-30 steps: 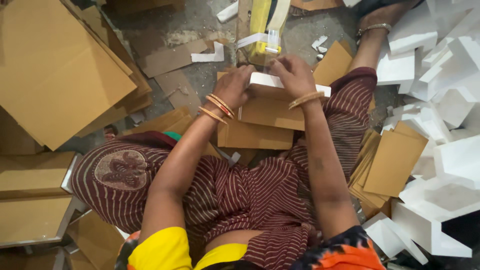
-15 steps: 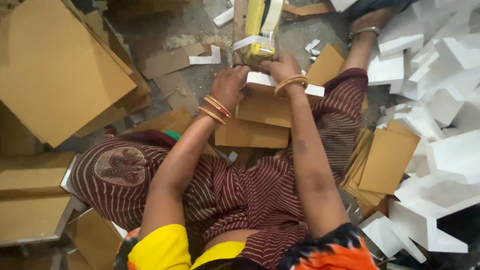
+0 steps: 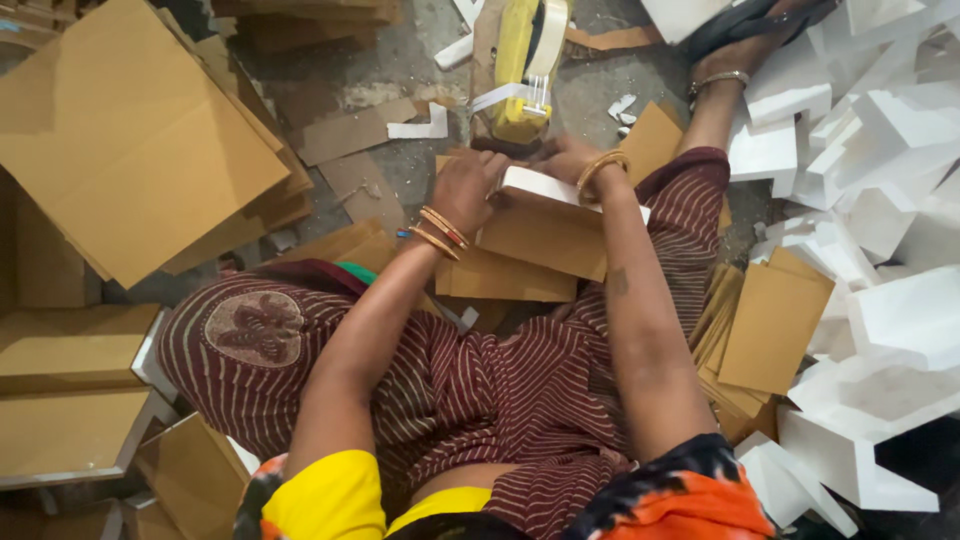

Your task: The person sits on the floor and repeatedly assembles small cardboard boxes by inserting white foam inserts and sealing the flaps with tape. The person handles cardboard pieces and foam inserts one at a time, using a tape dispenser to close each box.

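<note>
Since the earlier frame both hands have slid forward along the small cardboard box (image 3: 545, 235) toward the yellow tape dispenser (image 3: 520, 70); the view has tilted forward a little with them.

Left hand (image 3: 468, 188) clasps the box's left end, fingers wrapped over the top edge. Right hand (image 3: 565, 160) presses on the far end, right below the dispenser; its fingertips are hidden, so I can't tell if it pinches the white tape strip (image 3: 505, 97) or just holds the box down. Box lies on the lap, over the striped maroon cloth (image 3: 480, 400), its white foam insert (image 3: 540, 185) showing at the open upper edge.

Around it: flat cardboard sheets (image 3: 130, 150) stacked at left, more brown panels (image 3: 770, 325) at right, white foam pieces (image 3: 880, 200) heaped along the right side, scraps on the concrete floor (image 3: 400, 70).

To do this step well, my read:
- keep the left grip firm so the box doesn't twist
- square the flap over the foam before any tape lands
- lay tape flat, press from centre outward
- keep the box steady on the lap
</note>
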